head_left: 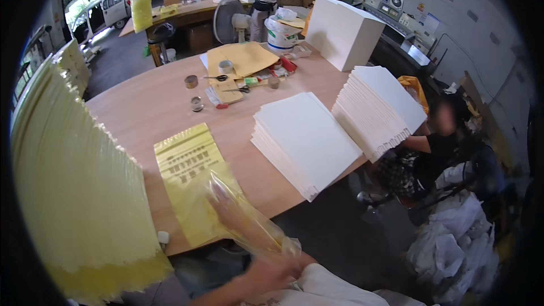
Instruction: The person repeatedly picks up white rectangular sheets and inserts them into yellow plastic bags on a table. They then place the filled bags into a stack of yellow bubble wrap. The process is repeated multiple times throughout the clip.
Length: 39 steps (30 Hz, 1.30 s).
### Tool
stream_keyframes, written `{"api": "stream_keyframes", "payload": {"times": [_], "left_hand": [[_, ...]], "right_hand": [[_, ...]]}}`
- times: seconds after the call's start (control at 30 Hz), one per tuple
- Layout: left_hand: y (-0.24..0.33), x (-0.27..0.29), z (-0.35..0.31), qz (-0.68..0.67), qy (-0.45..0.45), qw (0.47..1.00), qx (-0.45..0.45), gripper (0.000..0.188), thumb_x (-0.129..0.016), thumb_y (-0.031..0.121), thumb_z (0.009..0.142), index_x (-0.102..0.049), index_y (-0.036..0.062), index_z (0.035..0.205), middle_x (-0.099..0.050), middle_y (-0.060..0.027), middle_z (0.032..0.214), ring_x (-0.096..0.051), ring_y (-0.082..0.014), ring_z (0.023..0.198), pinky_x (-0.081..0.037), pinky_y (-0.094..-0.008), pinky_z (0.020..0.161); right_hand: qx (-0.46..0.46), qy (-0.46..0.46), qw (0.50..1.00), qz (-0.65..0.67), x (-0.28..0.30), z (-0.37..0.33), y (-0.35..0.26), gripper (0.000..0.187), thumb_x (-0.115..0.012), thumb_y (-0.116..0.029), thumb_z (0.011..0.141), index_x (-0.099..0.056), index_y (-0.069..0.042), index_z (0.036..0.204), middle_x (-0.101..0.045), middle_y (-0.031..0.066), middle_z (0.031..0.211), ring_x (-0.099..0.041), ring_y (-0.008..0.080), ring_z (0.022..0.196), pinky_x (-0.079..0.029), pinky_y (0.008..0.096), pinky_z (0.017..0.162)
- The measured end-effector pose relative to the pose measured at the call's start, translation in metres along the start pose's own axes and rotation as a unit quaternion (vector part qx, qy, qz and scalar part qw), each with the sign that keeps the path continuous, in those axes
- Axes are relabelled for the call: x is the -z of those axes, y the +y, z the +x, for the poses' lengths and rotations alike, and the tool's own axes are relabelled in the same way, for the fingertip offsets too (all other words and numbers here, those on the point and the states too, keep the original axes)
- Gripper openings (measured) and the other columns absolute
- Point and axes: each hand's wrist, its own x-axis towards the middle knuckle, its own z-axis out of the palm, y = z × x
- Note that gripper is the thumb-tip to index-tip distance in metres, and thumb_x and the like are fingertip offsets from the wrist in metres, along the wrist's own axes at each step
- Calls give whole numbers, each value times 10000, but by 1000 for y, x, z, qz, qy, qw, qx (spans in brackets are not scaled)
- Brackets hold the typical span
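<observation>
My right hand (pixel 224 201) is pushed inside a clear, yellowish plastic bag (pixel 249 224), which also covers part of the forearm. Glare and blur on the film hide how its fingers are set. At the bag's mouth, by the right wrist, my left hand (pixel 277 269) is closed on the gathered plastic. Beneath the bagged hand, a flat yellow plastic bag (pixel 190 156) with dark print lies at the table's near edge. To its right rests a stack of white boards (pixel 306 136).
Tall layered yellow stack (pixel 79 181) at left. Another white board stack (pixel 382 102) stands right, beside a seated person (pixel 447 136). Tape rolls (pixel 196 103), scissors (pixel 243 89) and yellow padded sheets (pixel 243 59) lie farther back on the table (pixel 130 102). A big white block (pixel 340 34) stands behind.
</observation>
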Motion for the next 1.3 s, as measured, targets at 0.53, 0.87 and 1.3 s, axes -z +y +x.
{"api": "stream_keyframes", "payload": {"times": [0.53, 0.87, 1.3], "left_hand": [[-70, 84, 25, 189, 285, 939, -33, 181, -652, 7, 776, -671, 62, 947, -569, -66, 624, -534, -213, 518, -433, -351, 518], [-156, 33, 63, -609, 190, 739, 218, 382, -541, 231, 974, -511, 1, 1278, -639, -154, 1171, -668, -189, 926, -513, -315, 805], [-139, 55, -34, 23, 181, 953, 244, 467, -557, 288, 955, -484, 12, 1325, -601, -211, 1223, -594, -360, 1096, -448, -415, 956]], "right_hand": [[-143, 102, 984, -31, 225, -113, 135, 393, -774, -226, 734, -650, -122, 1092, -602, 47, 1140, -565, 272, 1085, -480, 382, 893], [-4, 164, 986, 33, 245, -92, 33, 97, -692, -159, 846, -661, -69, 861, -684, 101, 909, -649, 308, 869, -510, 391, 759], [-273, 96, 648, 705, 112, -122, 7, 524, -601, -216, 945, -412, 22, 1372, -591, 166, 1234, -544, 248, 1192, -443, 404, 1004]]}}
